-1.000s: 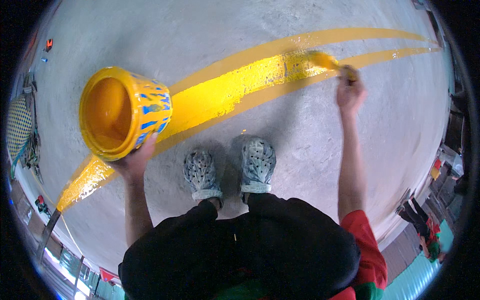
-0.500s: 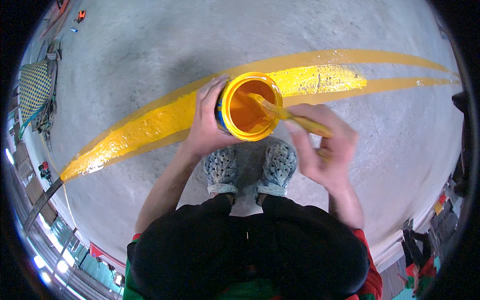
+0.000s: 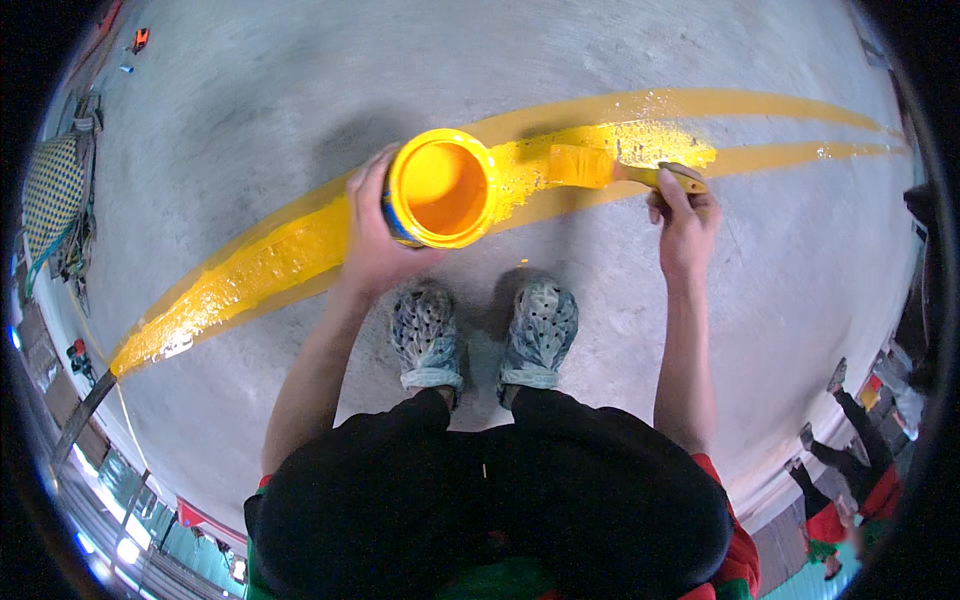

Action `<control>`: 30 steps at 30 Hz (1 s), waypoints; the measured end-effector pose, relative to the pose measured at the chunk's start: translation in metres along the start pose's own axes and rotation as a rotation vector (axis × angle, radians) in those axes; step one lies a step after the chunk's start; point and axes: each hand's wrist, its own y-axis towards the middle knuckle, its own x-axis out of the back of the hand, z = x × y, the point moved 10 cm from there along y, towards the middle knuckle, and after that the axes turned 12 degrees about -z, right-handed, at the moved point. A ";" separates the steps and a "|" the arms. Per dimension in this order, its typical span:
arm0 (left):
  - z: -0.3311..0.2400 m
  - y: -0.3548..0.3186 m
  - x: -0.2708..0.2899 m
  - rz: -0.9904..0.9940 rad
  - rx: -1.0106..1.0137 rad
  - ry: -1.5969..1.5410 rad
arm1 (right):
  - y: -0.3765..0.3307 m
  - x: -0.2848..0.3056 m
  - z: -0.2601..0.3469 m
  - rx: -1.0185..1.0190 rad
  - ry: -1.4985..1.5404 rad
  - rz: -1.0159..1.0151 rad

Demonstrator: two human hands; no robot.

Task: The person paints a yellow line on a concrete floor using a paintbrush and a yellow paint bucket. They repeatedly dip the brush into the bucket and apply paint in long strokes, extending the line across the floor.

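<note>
My left hand is wrapped round the left side of an open paint can, tilted so that the orange-yellow paint inside shows. Its rim is coated yellow. In my right hand is the handle of a paintbrush, its wide bristles loaded with yellow paint and pointing left. The bristles are over the yellow stripe on the floor, just right of the can; whether they touch it I cannot tell. Wet, glossy paint covers the stripe's left and middle, with a patchy stretch near the brush.
My two patterned clogs stand on the grey concrete floor, close below the stripe. A small yellow drip lies between stripe and feet. A checked woven sack is at the far left. Other people are at the lower right.
The brush has come out of the can and moved right, over the stripe. My left hand has shifted the can left and slightly away. More of the people at lower right shows.
</note>
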 end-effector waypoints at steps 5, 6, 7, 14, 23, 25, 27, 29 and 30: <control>0.024 -0.009 0.022 -0.096 0.112 -0.024 | 0.020 0.034 0.015 0.477 -0.411 -0.168; 0.027 -0.012 0.026 -0.107 0.119 -0.008 | 0.021 0.044 0.030 0.632 -0.460 -0.255; 0.029 -0.013 0.032 -0.125 0.124 0.001 | 0.021 0.047 0.038 0.738 -0.596 -0.297; 0.033 -0.028 0.067 -0.345 0.244 -0.060 | -0.117 -0.094 0.016 1.140 -0.674 0.254; 0.040 -0.021 0.092 -0.340 0.229 0.053 | 0.008 -0.018 -0.019 0.352 -0.316 0.000; 0.041 -0.024 0.097 -0.344 0.224 0.141 | 0.058 0.043 0.021 0.578 -0.426 -0.209; 0.044 -0.027 0.099 -0.365 0.264 0.052 | 0.081 0.083 0.047 0.723 -0.764 -0.480; 0.046 -0.029 0.099 -0.386 0.295 -0.003 | 0.062 0.056 0.050 0.893 -0.859 -0.314; 0.047 -0.029 0.099 -0.393 0.305 -0.023 | 0.047 0.035 0.048 0.920 -0.920 -0.276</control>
